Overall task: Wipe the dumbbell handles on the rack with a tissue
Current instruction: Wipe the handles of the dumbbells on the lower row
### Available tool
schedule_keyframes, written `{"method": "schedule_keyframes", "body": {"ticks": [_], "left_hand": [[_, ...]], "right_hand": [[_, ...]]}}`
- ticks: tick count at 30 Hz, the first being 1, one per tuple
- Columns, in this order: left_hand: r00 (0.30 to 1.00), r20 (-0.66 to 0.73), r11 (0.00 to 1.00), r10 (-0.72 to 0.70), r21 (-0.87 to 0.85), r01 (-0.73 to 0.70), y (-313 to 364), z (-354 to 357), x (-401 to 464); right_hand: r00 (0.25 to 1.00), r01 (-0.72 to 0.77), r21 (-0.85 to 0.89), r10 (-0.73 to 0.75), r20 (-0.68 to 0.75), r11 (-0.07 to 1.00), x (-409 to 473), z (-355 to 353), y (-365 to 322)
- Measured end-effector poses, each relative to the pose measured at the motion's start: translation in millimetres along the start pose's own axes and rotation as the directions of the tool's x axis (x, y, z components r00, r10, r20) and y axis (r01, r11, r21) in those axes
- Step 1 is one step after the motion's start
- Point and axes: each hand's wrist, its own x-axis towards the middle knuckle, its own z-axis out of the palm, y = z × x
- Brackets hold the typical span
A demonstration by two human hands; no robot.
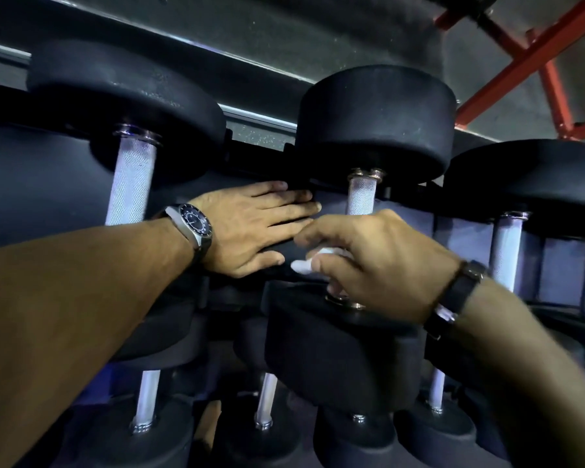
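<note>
1. Matte black dumbbell heads [375,130] all over.
2. Silvery handles [132,184] with fine crosshatch knurling.
3. White tissue [318,258].
4. Wristwatch [193,221]: dark dial, grey band.
5. Black strap [460,295].
6. Orange-red steel frame [534,59], speckled grey floor [318,42].

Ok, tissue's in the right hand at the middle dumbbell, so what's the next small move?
Probably slide the right hand with the tissue up the handle: the hand covers the lower part, while knurled metal above it shows bare. The left hand lies flat beside it.
</note>
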Motion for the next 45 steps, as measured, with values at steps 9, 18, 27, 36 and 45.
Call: {"method": "schedule_keyframes", "body": {"ticks": [9,18,27,36,45], "left_hand": [[0.989,0.146,1.000,-0.021,0.005,0.021,2.0,-7.1,1.1],[0.875,0.444,0.964,-0.195,-0.077,0.254,30.4,-54.9,16.5],[0.876,0.390,0.944,-0.282,-0.051,0.327,0.6,-134.9,-57.2],[0.893,0.215,0.870,-0.395,-0.226,0.439,-26.8,-136.8,-163.9],[0.922,0.187,0.930,-0.339,-0.079,0.358,-50.5,-82.7,-177.4]], "right_hand": [[0.914,-0.110,0.693,0.347,-0.212,0.713,-26.8,31.4,4.6],[0.853,-0.072,0.796,0.451,-0.264,0.602,-34.9,23.4,-6.7],[0.775,0.039,0.797,0.485,-0.406,0.603,-5.8,39.2,-64.6],[0.728,0.074,0.786,0.506,-0.463,0.614,31.5,56.9,-117.5],[0.607,-0.023,0.483,0.396,-0.689,0.875,69.4,61.7,-130.8]]}}
